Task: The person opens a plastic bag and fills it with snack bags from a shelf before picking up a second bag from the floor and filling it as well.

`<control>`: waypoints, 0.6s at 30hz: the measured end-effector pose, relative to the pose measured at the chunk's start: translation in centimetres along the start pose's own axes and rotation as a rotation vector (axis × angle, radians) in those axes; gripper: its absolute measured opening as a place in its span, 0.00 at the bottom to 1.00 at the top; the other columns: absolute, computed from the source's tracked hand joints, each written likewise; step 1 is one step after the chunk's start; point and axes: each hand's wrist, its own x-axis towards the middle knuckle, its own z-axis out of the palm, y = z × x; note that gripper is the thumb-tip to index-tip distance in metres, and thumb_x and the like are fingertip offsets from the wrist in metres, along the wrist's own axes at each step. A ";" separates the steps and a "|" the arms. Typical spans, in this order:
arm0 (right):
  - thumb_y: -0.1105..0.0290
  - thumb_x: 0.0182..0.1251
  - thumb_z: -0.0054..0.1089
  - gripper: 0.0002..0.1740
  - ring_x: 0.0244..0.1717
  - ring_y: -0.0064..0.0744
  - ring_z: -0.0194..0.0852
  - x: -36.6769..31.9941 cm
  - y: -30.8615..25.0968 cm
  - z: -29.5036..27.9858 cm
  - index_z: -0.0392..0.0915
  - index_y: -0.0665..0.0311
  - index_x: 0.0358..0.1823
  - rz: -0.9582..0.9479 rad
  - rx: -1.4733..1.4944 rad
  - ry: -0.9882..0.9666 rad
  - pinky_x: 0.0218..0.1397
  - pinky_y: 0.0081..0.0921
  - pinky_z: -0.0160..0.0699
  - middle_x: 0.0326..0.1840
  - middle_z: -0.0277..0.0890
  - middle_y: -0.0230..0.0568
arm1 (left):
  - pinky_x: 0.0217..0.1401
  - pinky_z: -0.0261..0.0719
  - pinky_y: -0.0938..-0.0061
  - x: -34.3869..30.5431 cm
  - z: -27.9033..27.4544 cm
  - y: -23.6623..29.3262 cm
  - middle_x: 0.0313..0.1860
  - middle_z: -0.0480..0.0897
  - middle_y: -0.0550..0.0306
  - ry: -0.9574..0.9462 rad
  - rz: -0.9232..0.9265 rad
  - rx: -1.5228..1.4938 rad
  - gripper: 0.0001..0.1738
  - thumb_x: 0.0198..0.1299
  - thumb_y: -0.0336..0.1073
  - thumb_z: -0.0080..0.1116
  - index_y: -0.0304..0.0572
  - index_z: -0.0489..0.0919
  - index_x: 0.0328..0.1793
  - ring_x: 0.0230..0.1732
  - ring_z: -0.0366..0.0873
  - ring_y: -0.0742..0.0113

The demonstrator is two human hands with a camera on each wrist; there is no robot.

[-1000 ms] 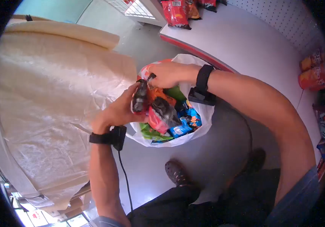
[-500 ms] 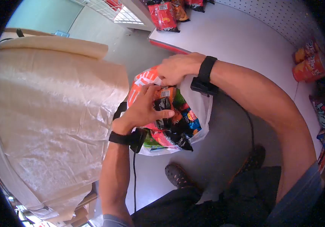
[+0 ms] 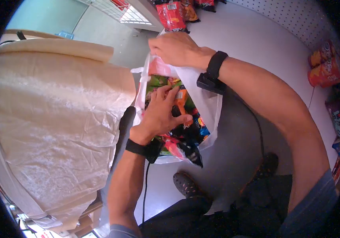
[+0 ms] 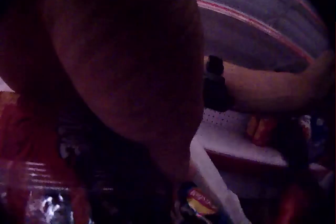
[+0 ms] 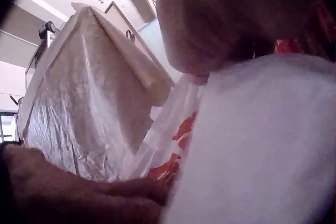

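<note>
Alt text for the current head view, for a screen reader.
Left hand rests, fingers spread, on colourful snack packets inside a white plastic bag; right hand grips the bag's far edge. Beside it stand a white shelf with red snack packets and a beige plastic-covered stack.

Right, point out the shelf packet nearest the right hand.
The red packet, leftmost on the white shelf, just beyond the right hand; the others lie farther away.

Before you is the bag, with packets in it; from it, the sheet is at nine o'clock, the shelf, bearing other packets, at one.
</note>
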 end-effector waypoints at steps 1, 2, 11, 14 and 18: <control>0.59 0.75 0.56 0.12 0.43 0.59 0.84 0.4 -0.2 -0.5 0.81 0.59 0.41 -0.032 -0.025 0.048 0.44 0.57 0.77 0.40 0.86 0.49 | 0.84 0.60 0.46 0.0 0.3 0.1 0.77 0.65 0.30 0.001 -0.029 -0.027 0.59 0.53 0.64 0.79 0.40 0.65 0.83 0.79 0.62 0.31; 0.59 0.75 0.56 0.12 0.43 0.59 0.84 0.6 -0.5 -0.7 0.81 0.59 0.41 -0.033 -0.026 0.050 0.44 0.57 0.77 0.40 0.86 0.49 | 0.84 0.60 0.46 0.1 0.9 -0.3 0.77 0.65 0.30 0.002 -0.029 -0.025 0.59 0.53 0.64 0.79 0.40 0.65 0.83 0.79 0.62 0.31; 0.55 0.69 0.64 0.14 0.44 0.58 0.86 0.3 -0.4 -2.5 0.84 0.59 0.39 0.064 -0.020 -0.020 0.46 0.54 0.80 0.39 0.87 0.50 | 0.85 0.54 0.41 1.2 3.2 -2.5 0.81 0.60 0.22 0.062 -0.209 -0.055 0.65 0.51 0.69 0.76 0.45 0.58 0.88 0.84 0.55 0.26; 0.51 0.67 0.66 0.19 0.45 0.57 0.87 0.1 0.9 -2.8 0.85 0.60 0.41 0.118 0.089 -0.060 0.48 0.53 0.81 0.40 0.88 0.50 | 0.84 0.56 0.40 1.9 3.2 -2.5 0.81 0.61 0.24 0.105 -0.193 -0.049 0.64 0.51 0.69 0.76 0.48 0.59 0.88 0.83 0.56 0.26; 0.42 0.66 0.67 0.27 0.47 0.55 0.87 -0.5 1.6 -3.4 0.84 0.62 0.43 0.088 0.068 -0.111 0.49 0.50 0.81 0.41 0.87 0.49 | 0.85 0.56 0.45 1.8 3.1 -2.6 0.81 0.63 0.24 0.062 -0.223 -0.064 0.64 0.52 0.66 0.77 0.33 0.60 0.85 0.83 0.58 0.29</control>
